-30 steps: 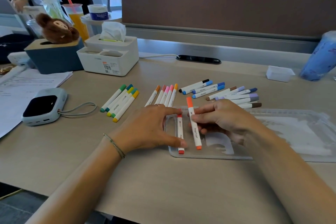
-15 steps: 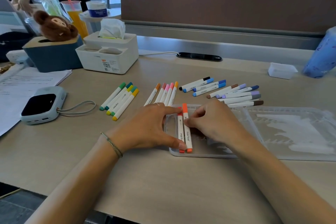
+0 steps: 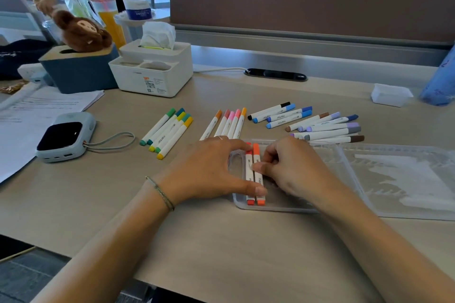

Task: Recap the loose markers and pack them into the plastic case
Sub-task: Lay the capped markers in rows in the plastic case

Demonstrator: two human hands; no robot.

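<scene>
An open clear plastic case (image 3: 270,207) lies on the desk, its lid (image 3: 406,179) folded out to the right. A red marker (image 3: 249,167) and an orange marker (image 3: 256,152) lie side by side at the case's left end. My left hand (image 3: 209,170) rests on that end, index finger at the markers' tops and thumb near their lower ends. My right hand (image 3: 293,167) has curled fingers, and its thumb and fingertips pinch the orange marker. Capped markers lie in groups behind: green-yellow (image 3: 170,130), pink-orange (image 3: 229,123), blue (image 3: 280,115), purple-brown (image 3: 330,128).
A grey power bank (image 3: 64,138) with a loop and papers (image 3: 29,115) lie at the left. A white tissue box (image 3: 152,69) and a blue box (image 3: 78,74) with a plush stand behind. A small white tray (image 3: 391,94) and blue bottle (image 3: 440,81) sit far right. A person stands back left.
My right hand has lowered the orange marker from a tilt above the case into place beside the red one. My left hand has stayed on the case's left end.
</scene>
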